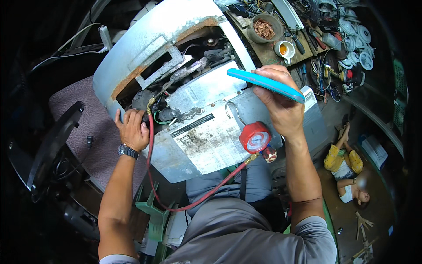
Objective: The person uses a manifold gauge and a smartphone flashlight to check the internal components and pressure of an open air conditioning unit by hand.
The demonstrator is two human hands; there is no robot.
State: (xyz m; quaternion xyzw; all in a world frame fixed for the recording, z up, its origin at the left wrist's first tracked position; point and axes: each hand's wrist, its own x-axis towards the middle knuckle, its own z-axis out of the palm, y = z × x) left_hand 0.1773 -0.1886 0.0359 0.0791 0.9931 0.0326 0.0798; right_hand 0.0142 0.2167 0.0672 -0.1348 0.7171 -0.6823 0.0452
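The red hose (151, 145) ran to a fitting that the left hand (132, 130) gripped; it needed firm, square seating. The right hand (283, 108) clasped a blue phone (266, 84) above the red gauge (256, 137).

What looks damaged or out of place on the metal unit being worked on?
The grey metal casing shows rust along its cut-out edge, and the paper label is stained. The red pressure gauge hangs loosely by its hook.

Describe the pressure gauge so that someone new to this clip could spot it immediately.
Start at the big grey metal appliance housing on the person's lap. At its lower right edge, below the right hand, hangs the gauge. It is the only round red-rimmed dial, with a red hose attached.
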